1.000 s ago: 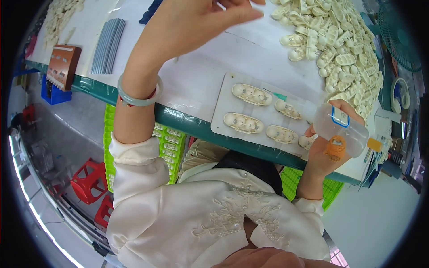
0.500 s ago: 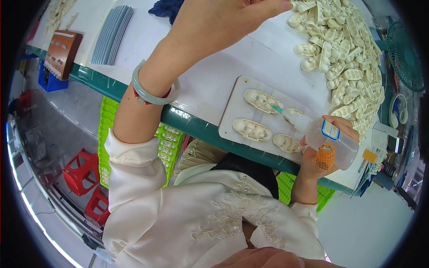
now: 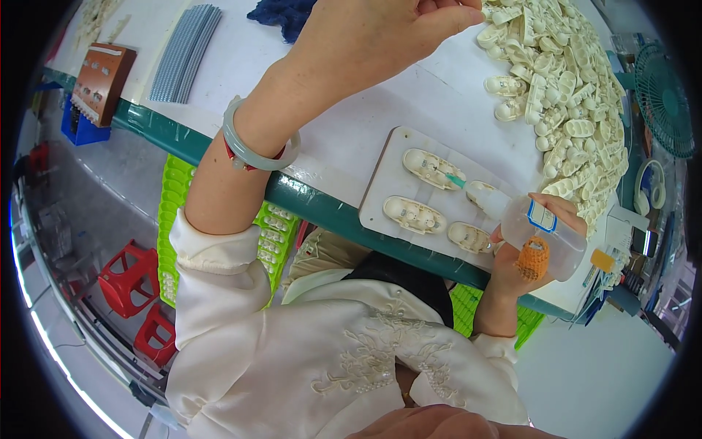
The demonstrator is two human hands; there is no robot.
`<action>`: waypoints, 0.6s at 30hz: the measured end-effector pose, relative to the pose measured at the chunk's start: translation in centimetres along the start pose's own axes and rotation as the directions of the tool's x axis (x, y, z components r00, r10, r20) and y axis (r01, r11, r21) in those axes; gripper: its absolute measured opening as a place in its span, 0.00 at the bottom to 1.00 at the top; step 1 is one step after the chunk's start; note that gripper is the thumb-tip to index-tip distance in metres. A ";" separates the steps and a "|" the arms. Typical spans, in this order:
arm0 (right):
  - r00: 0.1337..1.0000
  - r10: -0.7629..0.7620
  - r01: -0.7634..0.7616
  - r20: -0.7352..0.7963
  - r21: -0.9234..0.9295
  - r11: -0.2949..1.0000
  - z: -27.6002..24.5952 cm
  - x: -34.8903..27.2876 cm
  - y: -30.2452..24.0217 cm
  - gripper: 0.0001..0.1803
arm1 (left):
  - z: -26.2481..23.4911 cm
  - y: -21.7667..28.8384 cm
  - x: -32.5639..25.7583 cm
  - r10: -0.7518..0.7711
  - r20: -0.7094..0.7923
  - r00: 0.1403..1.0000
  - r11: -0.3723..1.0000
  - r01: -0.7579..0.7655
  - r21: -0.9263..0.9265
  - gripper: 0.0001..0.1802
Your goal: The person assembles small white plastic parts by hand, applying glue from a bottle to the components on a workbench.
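Note:
My right hand (image 3: 512,267) is wrapped around a translucent squeeze bottle (image 3: 563,256) with a blue-edged label and a thin green tip. An orange knitted cover (image 3: 533,257) sits on one finger. The tip points into a cream plastic shell (image 3: 431,169), one of several oval shells lying in a white fixture plate (image 3: 380,192). My left hand (image 3: 398,29) reaches across the table beside the heap of cream parts. Its thumb and fingers are pinched together at the frame's top edge; whatever they hold, if anything, is hidden. A pale green bangle (image 3: 252,155) circles that wrist.
A big heap of cream plastic shells (image 3: 567,110) covers the table's right side. Grey-blue strips (image 3: 184,55), a brown block (image 3: 102,80) and a dark blue cloth (image 3: 281,16) lie left. Green trays (image 3: 175,219) sit below the green table edge. A fan (image 3: 662,99) stands far right.
My left hand has shifted slightly to the right, beside the heap, its fingers still pinched. The bottle's tip stays at the same shell, and the whole view has moved a little.

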State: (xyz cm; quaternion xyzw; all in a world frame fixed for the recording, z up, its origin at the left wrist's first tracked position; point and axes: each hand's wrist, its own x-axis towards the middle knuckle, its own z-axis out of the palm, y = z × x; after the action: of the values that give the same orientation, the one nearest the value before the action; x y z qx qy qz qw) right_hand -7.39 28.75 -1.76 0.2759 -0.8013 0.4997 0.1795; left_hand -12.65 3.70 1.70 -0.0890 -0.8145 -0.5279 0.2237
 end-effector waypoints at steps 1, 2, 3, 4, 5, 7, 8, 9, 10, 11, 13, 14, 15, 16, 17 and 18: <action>0.999 0.041 -0.041 -0.003 0.037 0.998 0.0 0.0 -0.1 0.14 | 0.0 0.0 0.0 0.004 -0.001 1.000 1.000 -0.004 0.013 0.06; 0.997 0.082 -0.081 -0.005 0.075 0.994 0.0 -0.1 -0.2 0.14 | 0.0 0.0 0.0 0.004 -0.002 1.000 1.000 -0.004 0.012 0.06; 0.997 0.082 -0.081 -0.006 0.074 0.994 0.0 -0.1 -0.3 0.14 | 0.0 0.0 0.1 -0.005 0.007 1.000 1.000 0.005 0.013 0.06; 0.995 0.098 -0.097 -0.010 0.063 0.993 0.1 -0.1 -0.3 0.14 | 0.0 0.0 0.1 -0.015 0.016 1.000 1.000 0.014 0.014 0.06; 0.993 0.114 -0.113 -0.016 0.053 0.992 0.1 -0.1 -0.4 0.14 | 0.0 0.0 0.1 -0.014 0.017 1.000 1.000 0.013 0.013 0.06; 0.997 0.082 -0.081 -0.009 0.012 0.997 0.3 0.0 -0.3 0.14 | 0.0 -0.1 0.1 -0.001 0.032 0.999 0.999 0.000 0.035 0.06; 0.999 0.050 -0.050 0.000 -0.027 0.998 0.3 0.1 -0.3 0.14 | 0.0 0.0 0.1 0.001 0.034 0.999 0.999 -0.002 0.034 0.06; 0.999 0.049 -0.049 -0.001 -0.027 0.998 0.2 0.1 -0.3 0.14 | -0.1 0.0 0.1 -0.002 0.037 0.999 0.999 0.000 0.050 0.06; 0.999 0.041 -0.041 0.007 -0.033 0.999 0.1 0.1 -0.3 0.14 | -0.1 0.1 0.1 -0.004 0.040 0.999 0.998 0.002 0.066 0.06; 0.999 0.033 -0.032 0.015 -0.039 0.999 -0.1 0.0 -0.2 0.14 | -0.1 0.0 0.0 -0.003 0.041 0.999 0.998 0.000 0.067 0.06; 0.999 0.036 -0.036 -0.030 0.000 0.999 -0.5 -0.3 0.5 0.15 | 0.2 -0.1 0.0 0.004 0.009 1.000 0.999 -0.004 0.053 0.06; 0.997 0.039 -0.036 -0.070 0.042 0.998 -0.6 -0.4 0.7 0.15 | 0.2 0.0 0.1 0.007 0.013 1.000 0.999 -0.008 0.051 0.06; 0.996 0.041 -0.038 -0.074 0.041 0.998 -0.6 -0.4 0.5 0.15 | 0.1 0.1 0.2 -0.021 0.030 0.999 0.998 0.019 0.068 0.06; 0.996 0.073 -0.071 -0.046 0.044 0.997 -0.6 -0.3 0.2 0.16 | 0.1 0.2 0.2 -0.049 0.046 0.998 0.995 0.045 0.086 0.06; 0.994 0.104 -0.104 -0.017 0.045 0.994 -0.6 -0.3 0.0 0.17 | 0.2 0.3 0.2 -0.046 0.050 0.998 0.995 0.042 0.086 0.06; 0.994 0.106 -0.104 -0.023 0.044 0.994 -0.6 -0.2 0.0 0.17 | 0.2 0.3 0.2 -0.066 0.041 0.997 0.993 0.062 0.098 0.06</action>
State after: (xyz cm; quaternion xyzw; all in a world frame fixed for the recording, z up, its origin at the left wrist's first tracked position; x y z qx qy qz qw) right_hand -7.22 29.34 -1.68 0.2309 -0.8016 0.5286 0.1570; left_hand -12.72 3.97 1.96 -0.0636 -0.8463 -0.4927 0.1925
